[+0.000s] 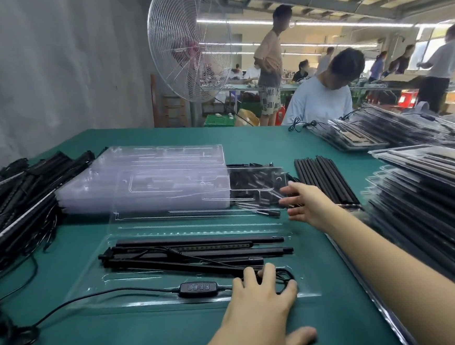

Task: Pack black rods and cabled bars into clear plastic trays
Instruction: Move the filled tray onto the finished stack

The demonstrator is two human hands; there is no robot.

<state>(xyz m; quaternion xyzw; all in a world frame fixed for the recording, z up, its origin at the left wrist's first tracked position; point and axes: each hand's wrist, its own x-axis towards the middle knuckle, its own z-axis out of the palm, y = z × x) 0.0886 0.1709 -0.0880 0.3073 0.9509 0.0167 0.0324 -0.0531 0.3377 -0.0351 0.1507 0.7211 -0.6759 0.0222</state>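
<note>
Rods (199,246), slim and black, lie nine-to-three o'clock in the clear plastic tray (198,227); left hand (261,303) presses flat, right hand (309,202) reaches spread-fingered at one o'clock.

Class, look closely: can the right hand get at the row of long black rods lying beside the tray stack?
Probably yes. The right hand is open and reaches right up to the black rods, which lie uncovered on the green table with nothing between.

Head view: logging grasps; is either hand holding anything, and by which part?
Nothing is gripped. The left hand rests on the black looped cable in the clear plastic tray; the right hand reaches open toward the black rods.
</note>
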